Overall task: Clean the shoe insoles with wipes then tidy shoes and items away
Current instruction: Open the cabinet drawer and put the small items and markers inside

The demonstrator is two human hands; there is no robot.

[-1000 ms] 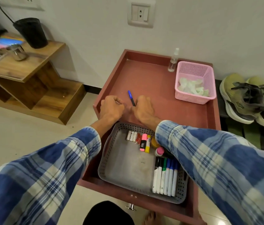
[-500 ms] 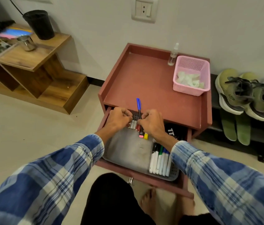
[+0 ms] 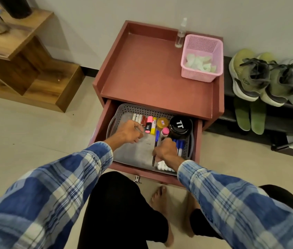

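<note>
Over grey tray (image 3: 135, 153) in open drawer (image 3: 133, 168), right hand (image 3: 165, 150) grips pen (image 3: 157, 136); left hand (image 3: 129, 131) curled nearby, can't tell if holding anything. Shoes (image 3: 250, 76), insoles (image 3: 250, 115) well right of hands.

We see a plain pale wall (image 3: 95, 24) meeting a beige tiled floor (image 3: 16, 133) at a dark skirting strip (image 3: 88, 71). A stepped wooden shelf unit (image 3: 39, 81) stands left. A red-brown cabinet (image 3: 142, 69) sits in the middle with its drawer (image 3: 133, 168) pulled out, and a low black shoe rack (image 3: 284, 126) stands right.
</note>
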